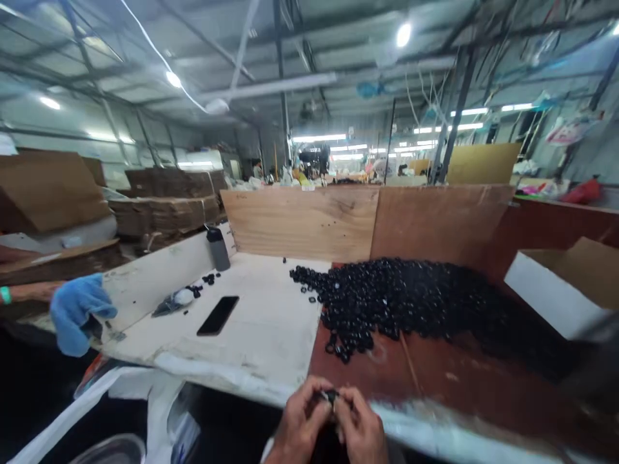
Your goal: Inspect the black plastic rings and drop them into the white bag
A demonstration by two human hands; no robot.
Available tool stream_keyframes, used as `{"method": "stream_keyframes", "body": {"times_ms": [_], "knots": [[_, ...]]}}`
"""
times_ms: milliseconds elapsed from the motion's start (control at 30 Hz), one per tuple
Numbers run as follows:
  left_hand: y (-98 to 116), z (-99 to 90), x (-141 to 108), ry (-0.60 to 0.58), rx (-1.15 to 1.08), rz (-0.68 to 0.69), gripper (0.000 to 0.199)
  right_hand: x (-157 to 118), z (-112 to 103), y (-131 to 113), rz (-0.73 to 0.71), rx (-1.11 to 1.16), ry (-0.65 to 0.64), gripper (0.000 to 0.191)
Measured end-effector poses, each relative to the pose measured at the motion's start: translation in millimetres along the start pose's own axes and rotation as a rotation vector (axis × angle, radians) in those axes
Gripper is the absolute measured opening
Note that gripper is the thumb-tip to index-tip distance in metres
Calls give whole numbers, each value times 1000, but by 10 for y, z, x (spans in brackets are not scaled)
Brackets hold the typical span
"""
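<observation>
Both hands meet at the near edge of the table. My left hand [302, 422] and my right hand [358, 425] pinch one small black part [331, 395] between thumbs and fingertips. It is mostly covered by the fingers, so its exact shape is hard to make out. Beyond the hands, a large pile of small black ring-shaped parts [382, 296] spreads over the reddish-brown board [358, 374]. A few rings lie loose at the pile's left side.
On the white board [271, 322] lie a phone [218, 316] and a small bag [169, 303] with black bits; a dark bottle [218, 249] stands behind. A wooden panel [300, 219] closes the back. An open carton [556, 290] sits right. At left is another person's blue-gloved hand [80, 312].
</observation>
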State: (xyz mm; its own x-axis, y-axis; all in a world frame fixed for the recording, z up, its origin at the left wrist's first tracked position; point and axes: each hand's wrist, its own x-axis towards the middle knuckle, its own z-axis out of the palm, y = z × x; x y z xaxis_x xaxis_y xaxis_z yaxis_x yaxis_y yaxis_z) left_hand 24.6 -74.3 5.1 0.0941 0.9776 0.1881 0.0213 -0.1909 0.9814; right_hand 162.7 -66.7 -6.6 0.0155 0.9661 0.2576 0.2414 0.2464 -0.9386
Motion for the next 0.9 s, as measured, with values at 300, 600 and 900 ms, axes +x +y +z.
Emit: {"method": "stream_keyframes", "body": {"times_ms": [300, 600, 900], "knots": [[-80, -199, -155, -204, 540, 477, 40, -115, -87, -203, 753, 776, -206, 29], [131, -476, -82, -577, 615, 632, 46, -66, -226, -161, 971, 487, -554, 22], [-50, -133, 888, -152, 637, 350, 37, 838, -316, 114, -176, -555, -104, 21]]}}
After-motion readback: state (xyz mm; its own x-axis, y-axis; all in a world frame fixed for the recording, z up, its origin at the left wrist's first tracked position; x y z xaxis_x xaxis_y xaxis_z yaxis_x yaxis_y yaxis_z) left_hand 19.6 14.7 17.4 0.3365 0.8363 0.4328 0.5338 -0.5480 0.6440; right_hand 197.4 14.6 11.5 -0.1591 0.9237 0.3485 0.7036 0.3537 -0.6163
